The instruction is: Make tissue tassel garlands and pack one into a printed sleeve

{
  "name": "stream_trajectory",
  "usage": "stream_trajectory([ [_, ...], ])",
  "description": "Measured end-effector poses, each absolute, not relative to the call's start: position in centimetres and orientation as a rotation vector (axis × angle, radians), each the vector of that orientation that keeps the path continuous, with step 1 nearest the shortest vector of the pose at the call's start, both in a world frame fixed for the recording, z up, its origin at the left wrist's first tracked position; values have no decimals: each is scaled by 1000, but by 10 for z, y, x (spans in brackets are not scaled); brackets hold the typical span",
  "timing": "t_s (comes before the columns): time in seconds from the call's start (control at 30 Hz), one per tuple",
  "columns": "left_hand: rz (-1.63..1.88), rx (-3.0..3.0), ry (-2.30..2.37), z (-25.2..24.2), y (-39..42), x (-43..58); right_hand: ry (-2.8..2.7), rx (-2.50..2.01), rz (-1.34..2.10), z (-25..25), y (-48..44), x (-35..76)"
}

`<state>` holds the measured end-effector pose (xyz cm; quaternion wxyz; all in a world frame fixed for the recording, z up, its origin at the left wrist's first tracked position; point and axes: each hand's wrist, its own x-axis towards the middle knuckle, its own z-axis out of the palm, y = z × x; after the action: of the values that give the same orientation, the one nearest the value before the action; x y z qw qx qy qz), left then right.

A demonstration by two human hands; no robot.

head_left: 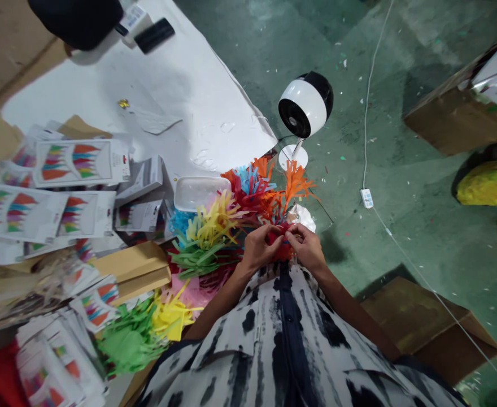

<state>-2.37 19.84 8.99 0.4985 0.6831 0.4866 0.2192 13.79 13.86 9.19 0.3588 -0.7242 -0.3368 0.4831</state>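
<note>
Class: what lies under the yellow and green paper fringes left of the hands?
Pink paper shows beneath the green fringes and yellow fringes, with blue fringe at the edge. Whatever lies below the heap is covered.

No legible text, packaging cards (79,163) printed (too blurred)

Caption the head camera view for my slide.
Left hand and right hand pinch red fringed tissue paper amid multicoloured paper tassels, near a white desk fan.
</note>
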Motion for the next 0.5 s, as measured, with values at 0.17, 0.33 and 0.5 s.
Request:
stream_trajectory([
  [0.17, 510, 1658, 1084, 82, 198, -28, -735, -1719, 1297, 86, 136, 139],
  [0.33, 529, 1686, 1054, 85, 199, -28, -810, -1730, 1326, 79, 131, 143],
  [0.5, 596, 1344, 1105, 86, 196, -25, -872, -1769, 1280, 77, 130, 142],
])
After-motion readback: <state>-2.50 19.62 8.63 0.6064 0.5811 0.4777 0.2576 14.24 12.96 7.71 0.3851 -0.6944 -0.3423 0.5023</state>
